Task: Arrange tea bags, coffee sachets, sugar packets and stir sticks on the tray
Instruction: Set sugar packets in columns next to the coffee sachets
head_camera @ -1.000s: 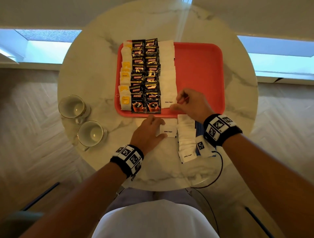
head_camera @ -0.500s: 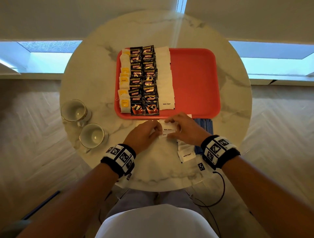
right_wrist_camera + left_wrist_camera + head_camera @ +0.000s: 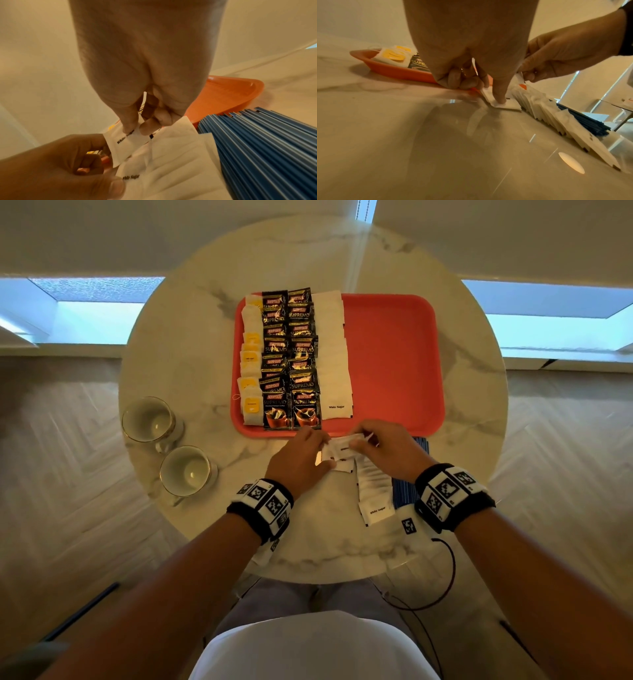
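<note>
A red tray (image 3: 394,354) holds a column of tea bags (image 3: 250,378), two columns of black coffee sachets (image 3: 291,361) and a column of white sugar packets (image 3: 334,354). Its right half is bare. Just in front of the tray, my right hand (image 3: 359,441) pinches one sugar packet (image 3: 126,143) between thumb and forefinger, lifted off the table. My left hand (image 3: 325,453) is beside it, thumb pinning another sugar packet (image 3: 506,104) to the table, other fingers curled. A row of sugar packets (image 3: 373,491) and blue stir sticks (image 3: 406,491) lie under my right wrist.
Two glass cups (image 3: 149,419) (image 3: 186,470) stand at the left of the round marble table (image 3: 205,344). The table edge runs close below my wrists. A black cable (image 3: 445,577) hangs from my right wristband.
My right hand came back from the tray's front edge to the packets on the table and pinched one up. My left hand stayed on the packets there.
</note>
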`<state>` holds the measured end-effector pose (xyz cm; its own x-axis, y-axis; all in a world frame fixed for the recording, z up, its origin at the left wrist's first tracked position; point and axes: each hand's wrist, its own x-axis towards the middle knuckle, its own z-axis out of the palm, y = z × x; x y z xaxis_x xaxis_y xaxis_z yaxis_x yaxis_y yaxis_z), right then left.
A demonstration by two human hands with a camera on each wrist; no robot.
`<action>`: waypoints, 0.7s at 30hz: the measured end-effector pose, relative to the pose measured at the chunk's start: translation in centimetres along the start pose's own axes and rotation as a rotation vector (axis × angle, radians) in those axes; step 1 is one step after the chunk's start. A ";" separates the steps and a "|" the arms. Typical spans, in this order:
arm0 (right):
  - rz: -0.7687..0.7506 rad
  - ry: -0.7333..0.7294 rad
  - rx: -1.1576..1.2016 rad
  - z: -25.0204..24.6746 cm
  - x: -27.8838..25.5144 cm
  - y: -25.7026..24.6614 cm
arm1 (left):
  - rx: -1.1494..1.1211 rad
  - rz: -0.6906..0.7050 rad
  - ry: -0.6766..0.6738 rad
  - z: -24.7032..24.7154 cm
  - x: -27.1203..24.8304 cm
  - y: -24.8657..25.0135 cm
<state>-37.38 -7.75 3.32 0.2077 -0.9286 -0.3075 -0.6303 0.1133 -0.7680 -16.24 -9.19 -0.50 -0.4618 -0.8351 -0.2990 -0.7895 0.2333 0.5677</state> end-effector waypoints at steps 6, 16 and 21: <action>0.012 0.079 0.016 -0.7 0.6 -0.2 | 0.061 -0.077 0.019 0.4 0.1 0.0; 0.100 0.169 -0.018 -0.5 4.4 0.1 | -0.024 -0.098 -0.068 -0.7 -0.2 -0.8; 0.170 0.167 -0.086 0.4 6.7 0.5 | -0.119 0.002 -0.070 -2.0 -1.1 -1.4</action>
<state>-36.06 -13.80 0.64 -0.0281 -0.9452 -0.3254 -0.7085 0.2485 -0.6605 -13.81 -9.57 0.56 -0.4938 -0.7968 -0.3481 -0.7368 0.1708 0.6542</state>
